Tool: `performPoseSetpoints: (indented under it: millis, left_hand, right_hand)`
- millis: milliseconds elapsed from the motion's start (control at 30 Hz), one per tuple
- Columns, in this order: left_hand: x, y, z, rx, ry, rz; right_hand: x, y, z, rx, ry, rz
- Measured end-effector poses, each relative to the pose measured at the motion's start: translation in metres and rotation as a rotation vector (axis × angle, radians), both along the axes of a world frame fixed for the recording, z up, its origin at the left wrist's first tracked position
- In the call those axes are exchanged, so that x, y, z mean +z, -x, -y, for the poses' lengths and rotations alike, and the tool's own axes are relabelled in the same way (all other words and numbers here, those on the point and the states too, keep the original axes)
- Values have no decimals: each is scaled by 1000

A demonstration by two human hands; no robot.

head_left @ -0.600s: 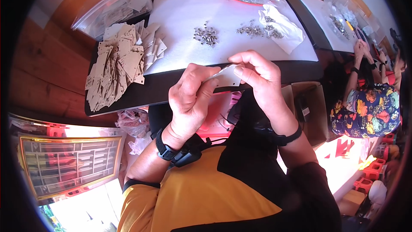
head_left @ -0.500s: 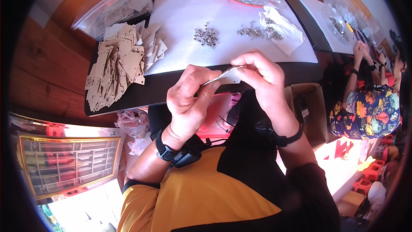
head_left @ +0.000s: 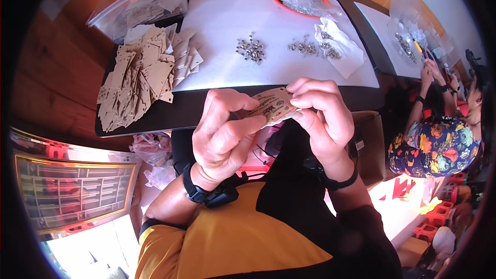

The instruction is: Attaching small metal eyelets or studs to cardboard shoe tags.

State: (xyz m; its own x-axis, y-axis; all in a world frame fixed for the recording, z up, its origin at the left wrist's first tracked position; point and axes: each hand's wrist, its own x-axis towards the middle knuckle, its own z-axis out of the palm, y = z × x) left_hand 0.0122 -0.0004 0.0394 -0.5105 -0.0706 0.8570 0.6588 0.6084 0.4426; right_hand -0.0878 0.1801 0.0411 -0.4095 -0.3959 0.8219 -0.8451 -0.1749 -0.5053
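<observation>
Between my two hands, above the near table edge, I hold a tan printed card (head_left: 274, 104) with a small hole near its upper corner. My left hand (head_left: 225, 132) pinches its left side, thumb below and fingers above. The right side is gripped by my right hand (head_left: 325, 116), thumb against fingertips. Dark print covers the face turned up. Beyond my hands, a cluster of small shiny metal pieces (head_left: 250, 50) lies on the white mat (head_left: 217, 26). A big heap of similar tan cards (head_left: 135, 80) is piled to the left.
Behind the heap stands a clear zip bag (head_left: 142, 8) of cards. More metal pieces (head_left: 303, 47) lie near a white cloth (head_left: 347, 46); a red tray (head_left: 281, 4) with plastic bags sits behind. A cardboard box (head_left: 369, 134) stands right. A person in a flowered top (head_left: 436, 144) works farther right.
The card has turned from nearly edge-on to show its printed face. Both hands have come slightly lower, still gripping it. The view has shifted a little.
</observation>
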Motion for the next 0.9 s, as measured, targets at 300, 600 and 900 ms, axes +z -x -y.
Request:
performPoseSetpoints:
  millis: [300,600,900]
  left_hand:
    - [-2,0,0,-4,-1,-6]
    - [-6,-2,-1,-22,-40,-32]
    - [-5,-5,-2,-35,-37,-15]
  right_hand:
    - [9,-5,1,-20,7,-38]
    - [9,-11,-2,-44,16,-76]
    - [11,-15,-5,-86,-6,-93]
